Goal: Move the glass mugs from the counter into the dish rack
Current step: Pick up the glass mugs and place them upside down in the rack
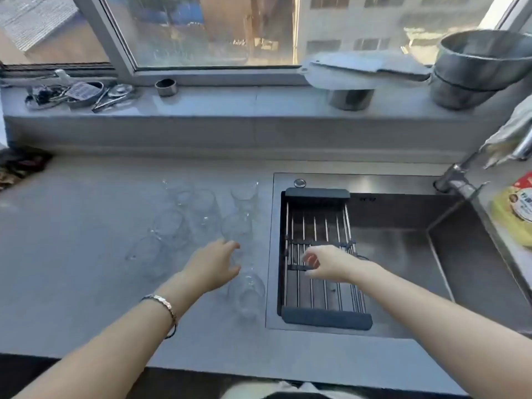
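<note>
Grey counter [72,283] under a window — I see glass mugs [201,208] clustered by my open left hand [214,266]; my right hand [325,262], fingers spread and empty, hovers over the dish rack [319,254].

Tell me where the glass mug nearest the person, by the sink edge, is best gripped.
Probably around its body, from above and the left. The nearest mug stands upright on the counter, just below the open left hand. Its handle is too blurred to locate, so the round wall is the safer hold.
</note>
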A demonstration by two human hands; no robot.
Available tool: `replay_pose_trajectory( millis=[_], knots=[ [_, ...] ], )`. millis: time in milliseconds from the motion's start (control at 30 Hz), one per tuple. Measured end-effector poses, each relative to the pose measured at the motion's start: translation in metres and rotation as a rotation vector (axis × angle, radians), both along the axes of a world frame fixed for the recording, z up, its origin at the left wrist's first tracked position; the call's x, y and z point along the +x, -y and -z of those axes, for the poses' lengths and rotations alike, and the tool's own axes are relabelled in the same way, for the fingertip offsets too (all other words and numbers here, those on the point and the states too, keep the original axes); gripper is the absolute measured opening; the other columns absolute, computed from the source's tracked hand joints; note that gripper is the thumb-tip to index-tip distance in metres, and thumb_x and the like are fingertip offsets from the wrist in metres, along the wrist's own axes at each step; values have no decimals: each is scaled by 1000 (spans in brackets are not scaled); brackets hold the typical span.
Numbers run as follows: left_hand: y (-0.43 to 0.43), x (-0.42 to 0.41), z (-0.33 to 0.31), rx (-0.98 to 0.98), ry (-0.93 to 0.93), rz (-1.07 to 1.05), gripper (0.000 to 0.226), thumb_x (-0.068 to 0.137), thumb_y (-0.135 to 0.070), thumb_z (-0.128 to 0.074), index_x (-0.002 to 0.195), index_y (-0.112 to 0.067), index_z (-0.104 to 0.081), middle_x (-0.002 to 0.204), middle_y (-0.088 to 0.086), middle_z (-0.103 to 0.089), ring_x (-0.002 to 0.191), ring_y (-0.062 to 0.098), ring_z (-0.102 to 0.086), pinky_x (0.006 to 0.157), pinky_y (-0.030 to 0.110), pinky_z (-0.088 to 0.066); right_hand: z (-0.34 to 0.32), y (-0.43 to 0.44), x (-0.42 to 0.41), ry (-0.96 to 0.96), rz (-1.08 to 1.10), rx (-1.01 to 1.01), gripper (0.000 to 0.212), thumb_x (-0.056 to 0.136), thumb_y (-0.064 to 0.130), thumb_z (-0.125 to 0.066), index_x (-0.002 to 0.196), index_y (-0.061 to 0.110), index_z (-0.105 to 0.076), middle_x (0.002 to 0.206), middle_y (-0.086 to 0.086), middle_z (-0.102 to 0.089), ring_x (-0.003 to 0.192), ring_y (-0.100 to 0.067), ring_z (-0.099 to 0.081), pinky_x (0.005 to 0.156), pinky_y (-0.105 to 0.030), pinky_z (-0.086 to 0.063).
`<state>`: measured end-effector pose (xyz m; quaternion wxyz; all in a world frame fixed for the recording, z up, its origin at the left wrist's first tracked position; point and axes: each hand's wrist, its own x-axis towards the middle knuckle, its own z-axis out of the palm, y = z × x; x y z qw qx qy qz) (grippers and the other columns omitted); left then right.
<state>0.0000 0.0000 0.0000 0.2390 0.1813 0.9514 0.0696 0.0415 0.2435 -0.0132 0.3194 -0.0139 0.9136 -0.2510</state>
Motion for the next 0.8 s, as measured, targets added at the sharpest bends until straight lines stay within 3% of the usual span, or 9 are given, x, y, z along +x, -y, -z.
replay_pose_trajectory(
  millis=[233,333,400,467,533,600,733,800],
  knots=[
    [38,4,42,-86,-41,132,64,82,-30,-64,139,-16,-39,152,13,-29,140,33,-26,113,40,-29,52,63,12,56,0,-147,74,75,27,-73,137,14,-35,138,-6,-45,126,-18,-44,106,-31,-37],
    [41,-3,47,-47,-84,210,67,71,-23,-73,131,-10,-48,146,17,-40,133,38,-38,109,45,-36,73,89,14,13,78,-249,91,63,33,-82,138,20,-33,137,-1,-43,128,-16,-41,106,-32,-36],
    [44,-9,53,-20,-89,251,71,60,-22,-80,124,-11,-50,134,18,-53,118,38,-55,95,45,-49,87,102,18,-5,195,-337,90,56,34,-85,132,25,-37,132,3,-46,122,-17,-46,96,-34,-45],
    [45,-12,57,44,-68,234,78,52,-21,-83,117,-20,-38,124,16,-59,107,38,-60,84,44,-56,96,107,25,-14,332,-393,90,53,34,-86,129,27,-40,129,6,-48,117,-15,-50,87,-32,-51],
    [44,-14,56,88,-58,198,76,60,-21,-77,117,-29,-27,131,9,-52,115,34,-52,85,43,-55,101,108,31,-57,407,-428,87,53,32,-87,127,25,-42,128,6,-52,117,-12,-49,96,-30,-45],
    [40,-15,54,69,-16,152,79,66,-23,-73,131,-32,-30,136,2,-45,121,29,-42,85,39,-52,102,106,36,-85,472,-494,80,55,25,-87,124,24,-45,124,5,-53,114,-9,-50,97,-24,-41],
    [21,-15,46,61,43,91,79,69,-30,-72,139,-30,-34,135,-3,-41,124,20,-36,81,32,-48,92,85,44,-27,575,-613,64,62,14,-79,116,27,-47,112,16,-55,99,0,-55,78,-9,-45],
    [5,-13,43,64,48,86,77,70,-33,-71,138,-31,-35,134,-4,-40,125,19,-35,81,29,-46,88,67,47,-24,619,-633,55,64,13,-76,109,25,-48,108,18,-54,100,-1,-54,74,-8,-45]
  ],
)
